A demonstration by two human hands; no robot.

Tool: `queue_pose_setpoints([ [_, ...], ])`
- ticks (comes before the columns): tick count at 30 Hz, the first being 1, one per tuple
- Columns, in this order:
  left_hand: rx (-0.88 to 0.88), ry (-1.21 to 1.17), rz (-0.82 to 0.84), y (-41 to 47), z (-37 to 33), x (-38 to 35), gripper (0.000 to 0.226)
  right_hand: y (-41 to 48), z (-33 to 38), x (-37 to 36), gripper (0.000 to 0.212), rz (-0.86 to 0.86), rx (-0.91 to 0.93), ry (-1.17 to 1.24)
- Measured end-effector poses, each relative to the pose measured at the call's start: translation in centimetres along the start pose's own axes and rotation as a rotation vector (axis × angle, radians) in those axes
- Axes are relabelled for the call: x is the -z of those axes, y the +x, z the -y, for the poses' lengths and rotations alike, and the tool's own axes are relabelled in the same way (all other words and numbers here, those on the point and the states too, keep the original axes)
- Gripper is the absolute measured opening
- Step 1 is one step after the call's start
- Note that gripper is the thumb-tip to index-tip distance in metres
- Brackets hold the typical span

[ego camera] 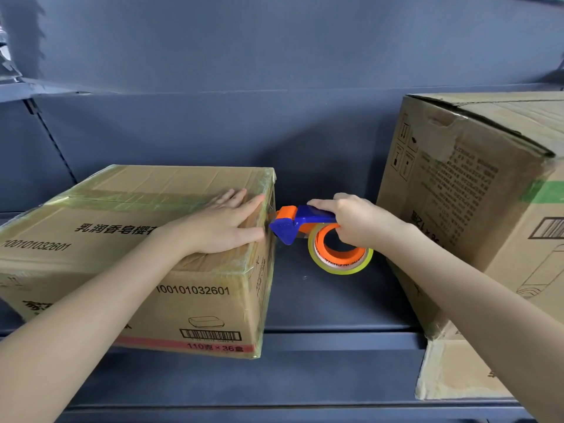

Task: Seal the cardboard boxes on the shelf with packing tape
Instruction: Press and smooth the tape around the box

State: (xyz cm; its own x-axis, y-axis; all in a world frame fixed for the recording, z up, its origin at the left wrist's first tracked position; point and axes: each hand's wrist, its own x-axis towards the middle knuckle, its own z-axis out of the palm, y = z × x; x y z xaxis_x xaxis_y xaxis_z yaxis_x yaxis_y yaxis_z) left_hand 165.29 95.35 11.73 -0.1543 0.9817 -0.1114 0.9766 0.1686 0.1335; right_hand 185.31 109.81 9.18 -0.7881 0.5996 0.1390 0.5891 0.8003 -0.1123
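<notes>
Head: box (pixel 198 300) "100101032601", tape dispenser (pixel 300 221) maybe "CHINA"

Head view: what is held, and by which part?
The right hand grips the blue-and-orange plastic tape dispenser by its handle; the left hand holds nothing.

One wide-angle camera, worn on the head, stood close before the shelf (pixel 320 374) and faced forward and down onto it. The arms came in from the lower corners. The box on the left (pixel 128 270) lay almost wholly in view; the frame's edge cut off the box on the right (pixel 476 209).
</notes>
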Motion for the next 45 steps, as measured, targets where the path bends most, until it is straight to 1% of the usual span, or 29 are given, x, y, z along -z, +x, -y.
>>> queue_pose_setpoints([
  [5, 0.000, -0.011, 0.003, 0.1, 0.1, -0.2, 0.072, 0.0, 0.3, 1.0, 0.066, 0.082, 0.012, 0.028],
  [11, 0.002, -0.014, 0.004, 0.2, 0.3, -0.4, 0.073, 0.6, 0.9, 2.5, 0.069, 0.092, 0.058, -0.129],
  [14, -0.003, -0.007, 0.000, 0.3, 0.2, -0.1, 0.072, 1.5, 0.7, 2.8, 0.066, 0.072, 0.043, -0.138],
  [15, -0.004, -0.005, -0.001, 0.3, 0.2, 0.0, 0.072, 1.5, 0.7, 2.5, 0.062, 0.099, 0.030, -0.159],
  [16, -0.002, -0.007, -0.001, 0.2, 0.2, -0.1, 0.072, 1.2, 0.7, 2.0, 0.057, 0.149, 0.028, -0.232],
  [18, 0.001, -0.018, 0.006, -0.1, 0.1, -0.4, 0.072, -0.6, 0.3, -0.7, 0.053, 0.299, 0.026, -0.351],
  [19, -0.001, -0.009, 0.015, -0.2, 0.1, -0.5, 0.072, -1.6, 0.1, -2.2, 0.058, 0.344, 0.005, -0.297],
  [20, -0.005, 0.011, 0.023, -0.2, 0.1, -0.6, 0.072, -2.5, -0.1, -3.4, 0.063, 0.344, -0.029, -0.181],
  [21, -0.007, 0.028, 0.016, -0.1, 0.3, -0.6, 0.072, -2.7, -0.1, -4.1, 0.066, 0.294, -0.048, -0.084],
  [22, -0.010, 0.037, -0.006, 0.0, 0.5, -0.6, 0.072, -2.3, 0.0, -4.2, 0.067, 0.240, -0.051, -0.043],
  [25, -0.078, 0.044, -0.058, 0.1, 0.5, -0.5, 0.070, -0.8, -0.1, -3.7, 0.064, 0.188, -0.031, -0.017],
  [28, -0.273, 0.126, -0.139, 0.2, 0.0, -0.2, 0.066, -0.3, 0.0, -3.3, 0.063, 0.167, -0.035, -0.007],
  [29, -0.291, 0.161, -0.142, 0.5, -0.3, 0.0, 0.064, -0.3, 0.0, -3.2, 0.062, 0.158, -0.040, -0.013],
  [33, -0.150, 0.219, -0.040, 1.3, -2.1, 1.2, 0.052, -0.1, 0.3, -3.3, 0.061, 0.140, -0.046, -0.044],
  [36, -0.101, 0.431, 0.019, 1.2, -4.0, 1.1, 0.062, -0.4, 0.3, -3.7, 0.063, 0.137, -0.060, -0.062],
  [37, -0.078, 0.468, 0.040, 1.2, -4.4, 0.9, 0.065, -0.4, 0.3, -3.8, 0.063, 0.133, -0.068, -0.064],
  [38, -0.054, 0.468, 0.063, 1.3, -4.8, 0.8, 0.066, -0.5, 0.3, -3.8, 0.065, 0.130, -0.075, -0.071],
  [42, -0.010, 0.328, 0.109, 1.4, -5.0, 0.5, 0.065, -0.7, 0.5, -3.9, 0.071, 0.123, -0.117, -0.168],
  [45, 0.014, 0.322, 0.133, 1.6, -5.3, 0.2, 0.064, -1.0, 1.1, -4.6, 0.086, 0.148, -0.144, -0.236],
])
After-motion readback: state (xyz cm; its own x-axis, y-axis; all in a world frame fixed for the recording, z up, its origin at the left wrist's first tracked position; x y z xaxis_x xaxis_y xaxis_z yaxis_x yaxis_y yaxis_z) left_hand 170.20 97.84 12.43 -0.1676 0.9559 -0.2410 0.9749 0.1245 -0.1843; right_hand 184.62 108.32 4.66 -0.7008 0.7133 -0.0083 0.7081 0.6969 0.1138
